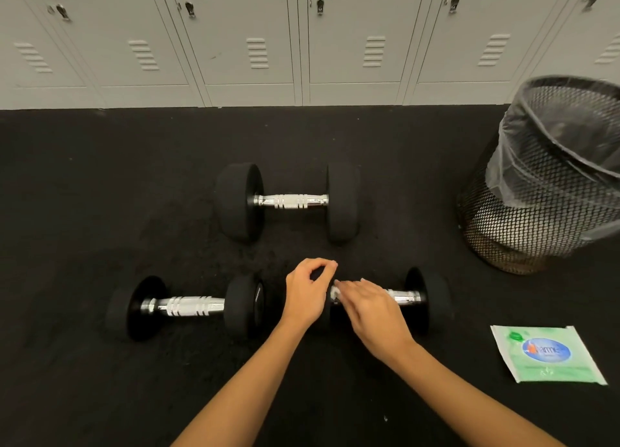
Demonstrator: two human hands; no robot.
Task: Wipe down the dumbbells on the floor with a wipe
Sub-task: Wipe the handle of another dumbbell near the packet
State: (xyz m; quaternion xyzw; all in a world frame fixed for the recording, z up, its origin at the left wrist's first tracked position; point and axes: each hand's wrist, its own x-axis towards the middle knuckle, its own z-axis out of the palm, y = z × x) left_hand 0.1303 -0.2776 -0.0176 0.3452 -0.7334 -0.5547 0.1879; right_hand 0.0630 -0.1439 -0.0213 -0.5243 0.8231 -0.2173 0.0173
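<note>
Three black dumbbells with chrome handles lie on the black floor. The far dumbbell [288,201] sits in the middle, the near left dumbbell [188,306] to my left. My left hand [307,294] grips the left head of the near right dumbbell [416,297]. My right hand [372,316] lies over that dumbbell's chrome handle, pressing a white wipe [335,294] against it; only a small bit of the wipe shows at the fingertips.
A green pack of wipes [547,354] lies on the floor at the right. A black mesh waste bin [543,178] with a clear liner stands at the far right. Grey lockers [255,44] line the back wall.
</note>
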